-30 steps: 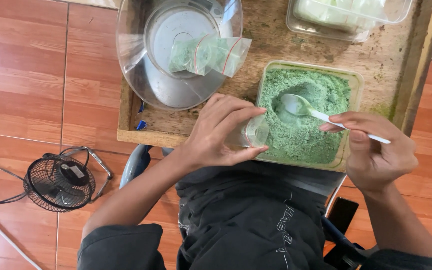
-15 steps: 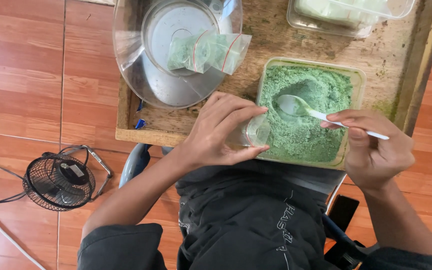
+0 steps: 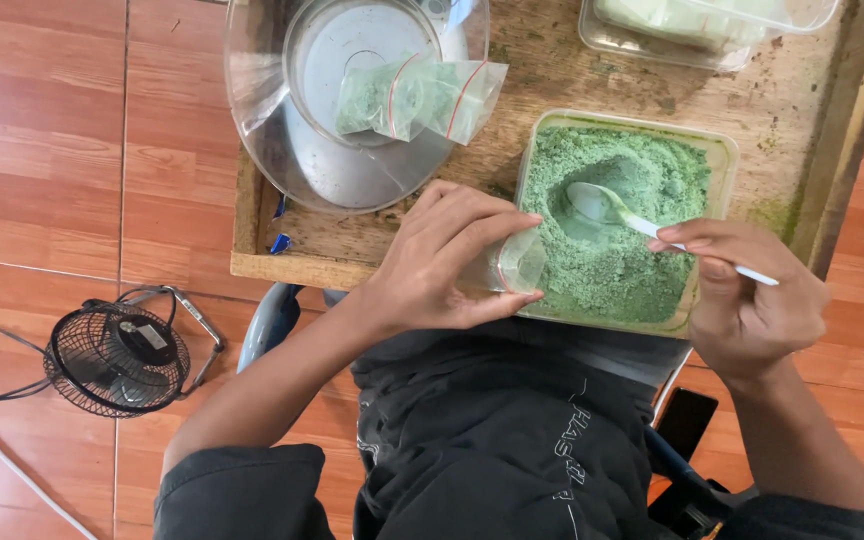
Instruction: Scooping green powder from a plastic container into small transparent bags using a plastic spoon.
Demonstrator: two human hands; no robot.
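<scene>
So the left hand [image 3: 442,262] has its fingers curled around a small clear bag [image 3: 515,266], pinching it open right at the near-left rim of the tub [image 3: 722,160] of green powder [image 3: 612,250]. The right hand [image 3: 747,295] pinches the handle of a white spoon [image 3: 607,208] between thumb and fingers, with the bowl of the spoon dug into the powder. The tub sits near the front edge of a worn wooden table [image 3: 552,80]. At the back-left of the table there's a clear bowl [image 3: 352,100] with a couple of filled bags [image 3: 417,98] in it. A lidded container [image 3: 702,25] sits at the back edge. A little black fan [image 3: 117,355] is down on the floor.
</scene>
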